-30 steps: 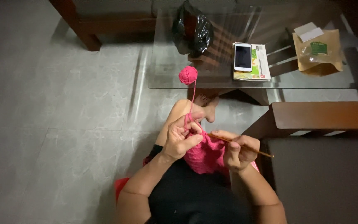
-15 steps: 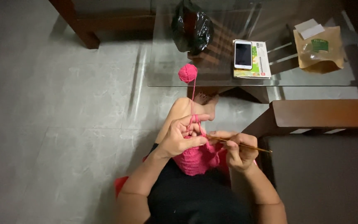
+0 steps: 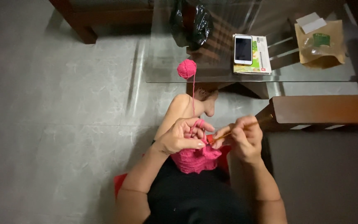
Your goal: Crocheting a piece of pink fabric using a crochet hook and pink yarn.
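Observation:
A pink crocheted piece (image 3: pixel 195 159) hangs in my lap below both hands. My left hand (image 3: pixel 183 135) pinches its top edge, and a pink strand loops over my raised forefinger. That strand runs up to a pink yarn ball (image 3: pixel 186 68) on the glass table's near edge. My right hand (image 3: pixel 243 139) grips a thin orange-brown crochet hook (image 3: pixel 237 130), whose tip meets the work between the two hands. My bare knee (image 3: pixel 185 105) shows just above the hands.
The glass table (image 3: pixel 303 74) carries a black plastic bag (image 3: pixel 191 20), a white phone (image 3: pixel 243 49) lying on a booklet, and a brown paper pouch (image 3: pixel 320 45). A wooden armrest (image 3: pixel 324 110) and dark seat lie at my right. Grey tiled floor (image 3: pixel 63 116) spreads to the left.
My hands have drawn closer together. The right hand tilted the hook upward and brought its tip to the work's edge; the left forefinger still carries the strand.

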